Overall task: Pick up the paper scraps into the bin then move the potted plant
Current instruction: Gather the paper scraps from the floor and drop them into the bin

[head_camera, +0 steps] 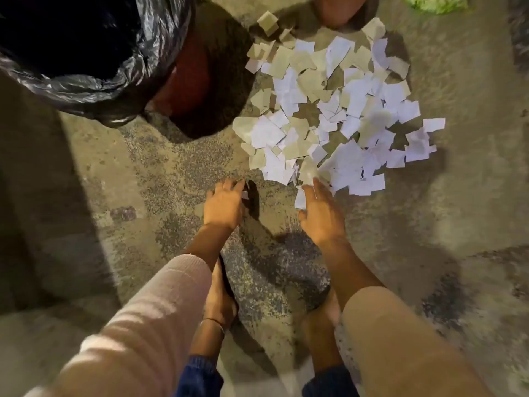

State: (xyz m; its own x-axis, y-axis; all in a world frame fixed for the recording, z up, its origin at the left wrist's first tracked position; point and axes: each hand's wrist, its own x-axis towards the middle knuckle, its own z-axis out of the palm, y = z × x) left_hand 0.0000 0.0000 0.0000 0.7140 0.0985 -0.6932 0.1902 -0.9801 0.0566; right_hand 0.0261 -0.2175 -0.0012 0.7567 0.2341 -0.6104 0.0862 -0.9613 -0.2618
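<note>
Paper scraps [329, 116] lie heaped on the concrete floor [143, 181], right of the black-lined bin [94, 53] and just below the terracotta pot [340, 10] at the frame's top edge. Right hand [320, 216]: fingers straight, touching the heap's near edge. Left hand [224, 204]: fingers curled, pinching a small scrap [245, 194].

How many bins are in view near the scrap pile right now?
1: the red bin, lined with a black bag, stands at upper left, just left of the paper scraps. Any other bin would be outside the frame.
</note>
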